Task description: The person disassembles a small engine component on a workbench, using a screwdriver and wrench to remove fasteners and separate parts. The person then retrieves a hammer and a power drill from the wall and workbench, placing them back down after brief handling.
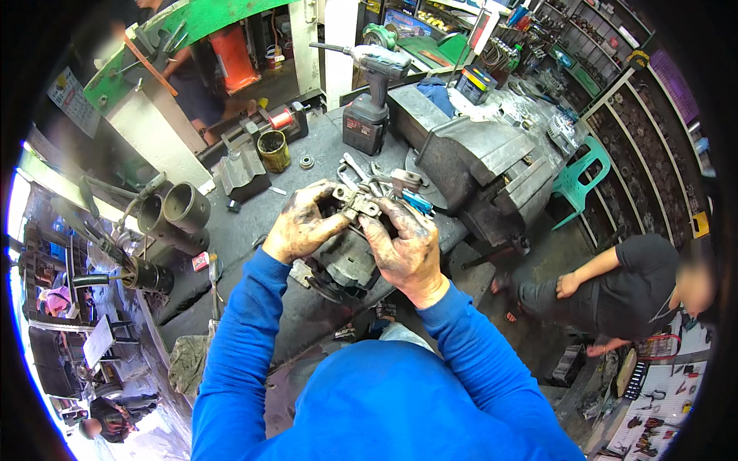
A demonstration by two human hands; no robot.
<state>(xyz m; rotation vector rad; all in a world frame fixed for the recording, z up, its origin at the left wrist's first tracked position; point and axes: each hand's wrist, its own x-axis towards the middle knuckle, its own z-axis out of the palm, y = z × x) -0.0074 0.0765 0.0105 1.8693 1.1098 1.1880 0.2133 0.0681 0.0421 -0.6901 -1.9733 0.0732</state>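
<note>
Above the dark workbench, a small silvery metal part with lugs and holes sits between both hands. My left hand, smudged with grease, closes on its left side with fingers and thumb. On the other side my right hand grips it, fingers bent and thumb near the underside. Just below the hands rests a grey metal housing, partly covered by them. Several spanners and loose metal pieces lie just beyond the fingers, beside a blue-handled tool.
A large bench vise stands right of my hands. Farther back are a cordless power tool and a yellowish can. Metal cylinders stand at left. One person is at right beside a green chair; another stands behind the bench.
</note>
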